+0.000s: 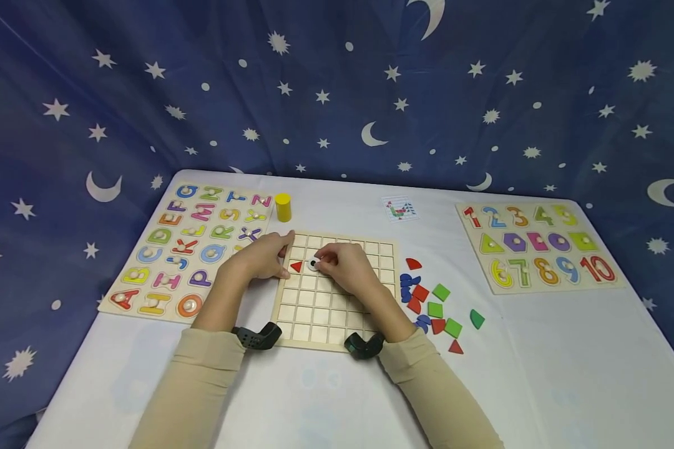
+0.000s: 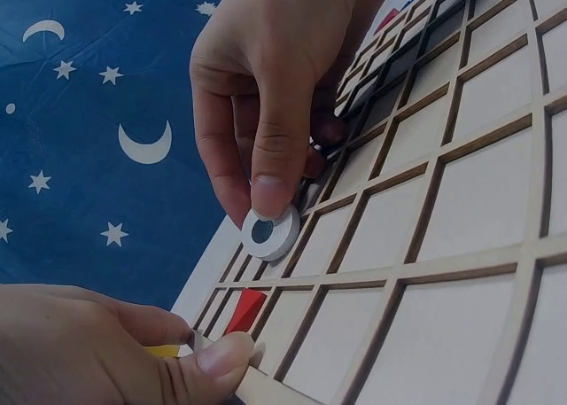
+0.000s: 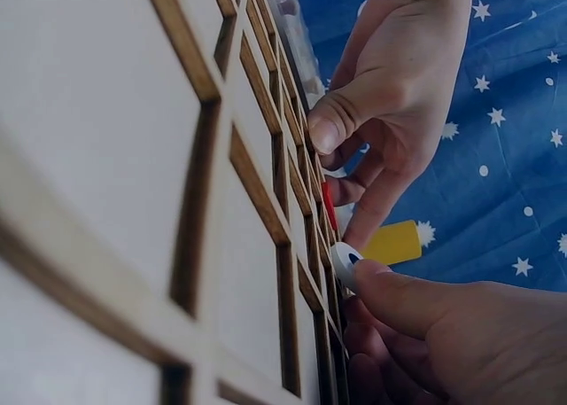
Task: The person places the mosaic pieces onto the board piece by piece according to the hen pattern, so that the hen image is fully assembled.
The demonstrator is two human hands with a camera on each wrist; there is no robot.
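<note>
A square wooden grid board [image 1: 320, 316] lies flat in front of me. My left hand [image 1: 260, 257] holds its left edge near the far corner, the thumb against the frame and the fingers along the outer side. Between thumb and fingers my right hand [image 1: 345, 267] pinches a white disc [image 2: 282, 242] with a dark round centre, like an eye. The disc is tilted over a cell near the board's far left. One cell to its left, a red triangle [image 1: 296, 267] sits in the grid, close to the left thumb.
Loose red, blue and green pieces [image 1: 435, 310] are scattered right of the board. A letter puzzle [image 1: 163, 252] stands left, a number puzzle [image 1: 539, 247] right. Behind the board are a yellow cylinder [image 1: 283, 207] and a small picture card [image 1: 400, 209]. A starry curtain [image 1: 337, 112] hangs behind the table.
</note>
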